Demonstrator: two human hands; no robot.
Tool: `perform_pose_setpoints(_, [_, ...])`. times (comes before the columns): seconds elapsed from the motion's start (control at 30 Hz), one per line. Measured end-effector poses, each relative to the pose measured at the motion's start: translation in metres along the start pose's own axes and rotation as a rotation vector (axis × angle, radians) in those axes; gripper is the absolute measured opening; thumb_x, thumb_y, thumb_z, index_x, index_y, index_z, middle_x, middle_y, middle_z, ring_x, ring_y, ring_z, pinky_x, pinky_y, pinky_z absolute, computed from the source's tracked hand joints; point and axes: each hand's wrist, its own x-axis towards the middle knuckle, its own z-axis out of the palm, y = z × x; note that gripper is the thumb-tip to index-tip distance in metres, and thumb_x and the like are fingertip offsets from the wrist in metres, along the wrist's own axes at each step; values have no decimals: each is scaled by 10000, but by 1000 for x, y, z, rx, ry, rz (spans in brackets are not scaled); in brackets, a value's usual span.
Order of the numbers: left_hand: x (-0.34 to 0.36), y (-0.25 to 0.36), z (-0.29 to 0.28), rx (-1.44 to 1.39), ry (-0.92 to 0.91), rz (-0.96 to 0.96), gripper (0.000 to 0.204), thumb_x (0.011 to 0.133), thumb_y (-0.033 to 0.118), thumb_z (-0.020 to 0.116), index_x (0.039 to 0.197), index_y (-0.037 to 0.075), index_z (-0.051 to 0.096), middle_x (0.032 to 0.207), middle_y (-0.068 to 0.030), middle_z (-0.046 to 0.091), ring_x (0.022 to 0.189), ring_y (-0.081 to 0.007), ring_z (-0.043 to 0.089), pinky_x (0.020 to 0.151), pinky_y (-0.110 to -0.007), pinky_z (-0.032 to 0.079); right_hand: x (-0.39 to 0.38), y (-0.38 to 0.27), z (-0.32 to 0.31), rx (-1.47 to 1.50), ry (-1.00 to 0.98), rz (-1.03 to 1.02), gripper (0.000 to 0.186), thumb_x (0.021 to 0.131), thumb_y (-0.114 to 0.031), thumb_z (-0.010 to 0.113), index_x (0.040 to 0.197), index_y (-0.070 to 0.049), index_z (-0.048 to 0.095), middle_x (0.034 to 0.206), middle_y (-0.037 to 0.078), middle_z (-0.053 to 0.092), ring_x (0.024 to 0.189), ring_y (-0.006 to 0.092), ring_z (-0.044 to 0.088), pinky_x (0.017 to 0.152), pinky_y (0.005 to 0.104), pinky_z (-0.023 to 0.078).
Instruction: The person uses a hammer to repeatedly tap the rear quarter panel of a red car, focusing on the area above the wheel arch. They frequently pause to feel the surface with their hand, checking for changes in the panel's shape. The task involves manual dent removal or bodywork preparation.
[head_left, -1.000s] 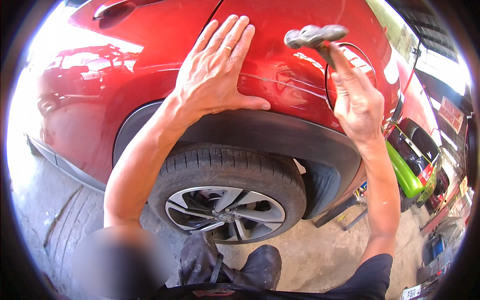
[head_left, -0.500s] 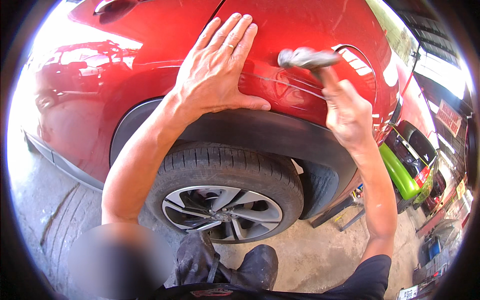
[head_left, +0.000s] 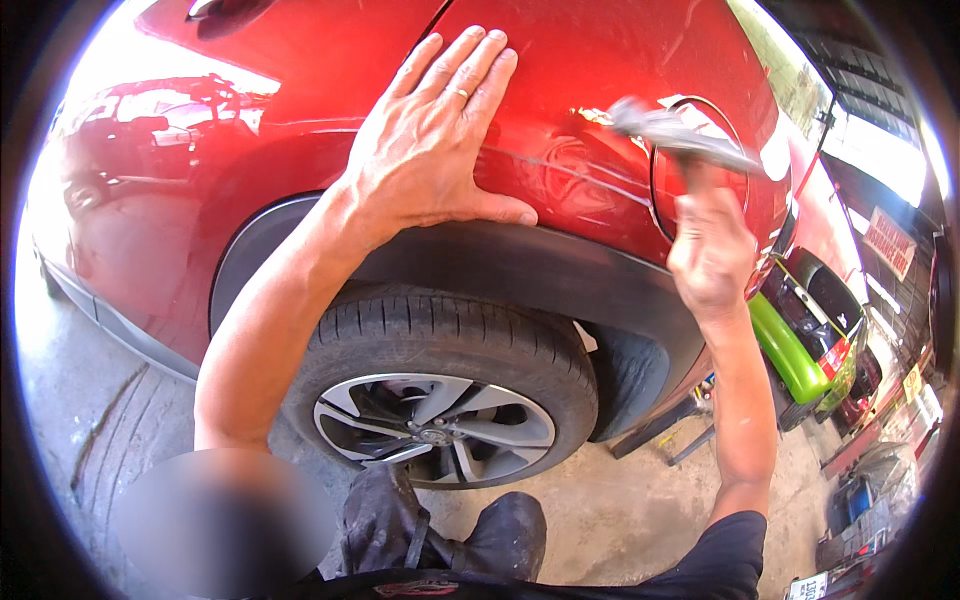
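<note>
Head view showed the hammer (head_left: 685,138) at two o'clock, likely head-heavy and rigid, best held by the handle (head_left: 697,178) the right hand (head_left: 712,258) gripped, left hand (head_left: 430,150) spread flat on red bodywork (head_left: 590,60).

Grey-headed hammer (head_left: 688,140), blurred, slants in front of round flap (head_left: 667,192) | glossy red car panel (head_left: 572,92) bears thin pale streaks (head_left: 595,175) leftward

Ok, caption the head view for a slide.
Bare left hand flat on a glossy red car panel, right hand gripping a blurred grey metal-headed hammer.
</note>
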Motion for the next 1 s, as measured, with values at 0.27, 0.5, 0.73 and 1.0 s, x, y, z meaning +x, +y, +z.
perform_pose_setpoints(0.27, [-3, -2, 3, -1, 13, 2, 1388, 552, 936, 660, 1544, 16, 345, 1610, -196, 327, 1517, -324, 276, 1267, -458, 161, 6, -6, 1, -96, -122, 84, 528, 973, 23, 595, 1469, -152, 548, 948, 107, 669, 722, 195, 615, 702, 310, 521])
perform_pose_setpoints(0.5, [-4, -1, 6, -16, 27, 14, 1394, 545, 944, 649, 1547, 25, 342, 1606, -194, 337, 1511, -328, 288, 1268, -456, 158, 14, 2, 6, 73, 77, -35, 548, 975, 22, 590, 1494, -135, 511, 1103, 149, 694, 862, 218, 656, 783, 298, 512])
perform_pose_setpoints(0.73, [-1, -14, -2, 15, 29, 59, 1075, 751, 791, 641, 1533, 91, 405, 1584, -177, 384, 1488, -319, 337, 1255, -451, 204, 27, 1, 3, -15, 49, -51, 550, 935, 2, 632, 1458, -154, 561, 829, 103, 637, 653, 227, 656, 605, 358, 532])
perform_pose_setpoints(1.0, [-2, -22, -25, 142, 163, -168, 479, 965, 294, 530, 1378, 57, 585, 1461, -241, 510, 1406, -410, 426, 1190, -567, 245, 37, -12, 0, 30, 73, -86, 531, 941, 65, 587, 1454, -62, 540, 1099, 190, 707, 927, 257, 716, 776, 317, 540])
